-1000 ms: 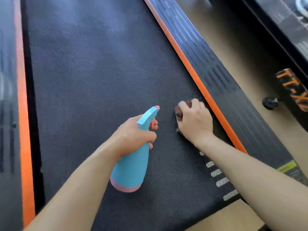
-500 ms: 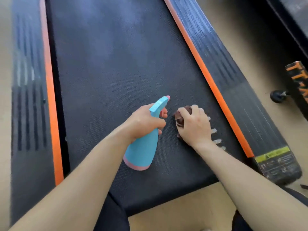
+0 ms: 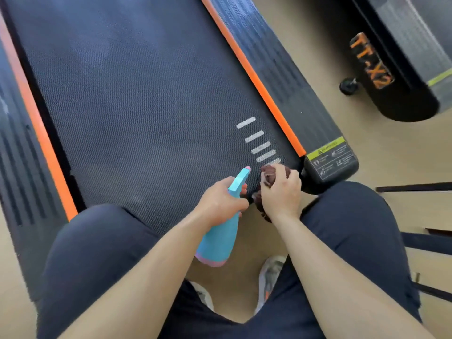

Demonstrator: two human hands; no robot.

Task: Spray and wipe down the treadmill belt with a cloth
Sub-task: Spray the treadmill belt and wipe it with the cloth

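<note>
The black ribbed treadmill belt (image 3: 137,113) fills the upper left, with white dash marks near its rear right corner. My left hand (image 3: 221,200) grips a light blue spray bottle (image 3: 219,241) by the neck, its pink-tipped nozzle pointing up toward the belt's rear edge. My right hand (image 3: 281,192) holds a bunched brown cloth (image 3: 269,176) at the belt's rear right corner, just below the dash marks. Most of the cloth is hidden under my fingers.
Orange strips and black side rails (image 3: 276,77) border the belt. A warning label (image 3: 330,157) sits on the right rail's end cap. My knees in dark trousers and grey shoes are at the bottom. A second treadmill (image 3: 396,69) stands at right on the tan floor.
Both hands have drawn back down the belt to its rear edge, the cloth dragged from beside the orange strip past the dash marks. My knees and shoes have come into view.
</note>
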